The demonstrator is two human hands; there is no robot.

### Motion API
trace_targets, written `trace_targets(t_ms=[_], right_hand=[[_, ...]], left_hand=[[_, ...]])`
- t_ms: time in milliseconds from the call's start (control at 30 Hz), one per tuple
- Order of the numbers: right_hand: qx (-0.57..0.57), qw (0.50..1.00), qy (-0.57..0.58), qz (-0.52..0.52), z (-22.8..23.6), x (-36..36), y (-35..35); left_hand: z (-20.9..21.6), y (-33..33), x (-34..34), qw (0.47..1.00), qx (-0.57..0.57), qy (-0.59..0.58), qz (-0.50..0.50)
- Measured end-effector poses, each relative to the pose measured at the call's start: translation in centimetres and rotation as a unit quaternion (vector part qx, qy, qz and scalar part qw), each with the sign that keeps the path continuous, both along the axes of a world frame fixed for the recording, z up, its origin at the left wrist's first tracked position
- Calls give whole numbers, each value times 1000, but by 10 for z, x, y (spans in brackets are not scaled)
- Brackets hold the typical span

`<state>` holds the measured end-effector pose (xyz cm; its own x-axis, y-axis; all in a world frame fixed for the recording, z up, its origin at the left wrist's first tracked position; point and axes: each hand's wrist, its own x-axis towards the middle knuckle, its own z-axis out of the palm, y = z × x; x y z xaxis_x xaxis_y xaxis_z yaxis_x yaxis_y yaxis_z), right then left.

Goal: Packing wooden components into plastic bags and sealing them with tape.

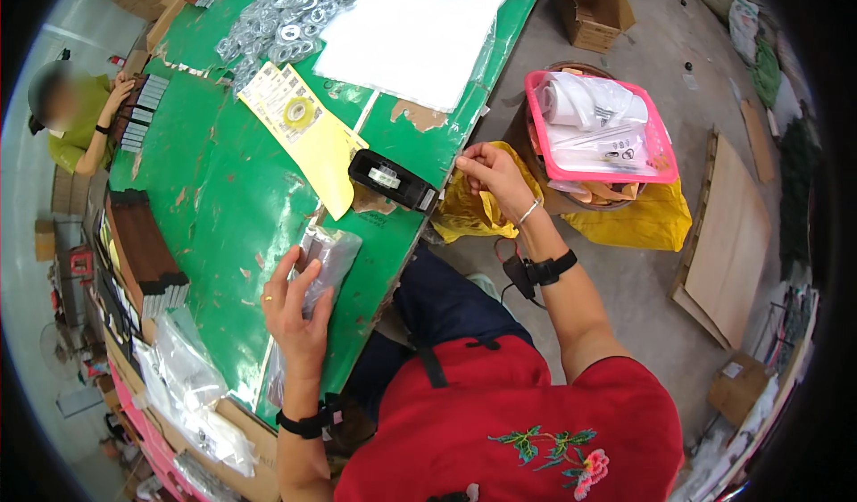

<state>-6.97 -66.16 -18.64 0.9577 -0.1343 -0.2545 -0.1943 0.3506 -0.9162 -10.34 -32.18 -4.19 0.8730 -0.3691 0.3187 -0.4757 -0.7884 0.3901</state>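
Note:
On the green table (pixel 223 181), my left hand (pixel 296 316) holds a clear plastic-wrapped package (pixel 332 259) at the near edge, its fingers curled over the side. What lies inside the wrap shows only as greyish and brown strips. My right hand (pixel 494 174) is out past the table edge, thumb and fingertips pinched together; anything between them is too small to make out. Just left of it, a black tape dispenser (pixel 393 181) with a roll of clear tape sits at the edge. Beyond lie yellow label sheets (pixel 295 123) with a small yellow tape roll (pixel 298 112) on top.
A heap of small bagged ring-shaped parts (pixel 286 20) and white plastic bags (pixel 402 33) cover the far end. Brown stacked pieces (pixel 147 243) line the left side, where another person (pixel 80 118) works. A pink basket (pixel 661 136) stands right, near leaning cardboard (pixel 732 234).

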Motion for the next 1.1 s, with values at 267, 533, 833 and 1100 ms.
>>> trace_targets(t_ms=[267,533,833,1100], right_hand=[[19,998,-12,-52,4,-15,0],[183,977,-97,52,95,-58,31],[-67,943,-233,226,141,-14,99],[-491,706,-430,276,138,6,118]], left_hand=[[1,-1,0,999,-24,35,-3],[2,2,-3,1000,0,16,11],[-6,-13,-19,994,90,-67,14],[-13,-13,-17,989,73,-125,32]])
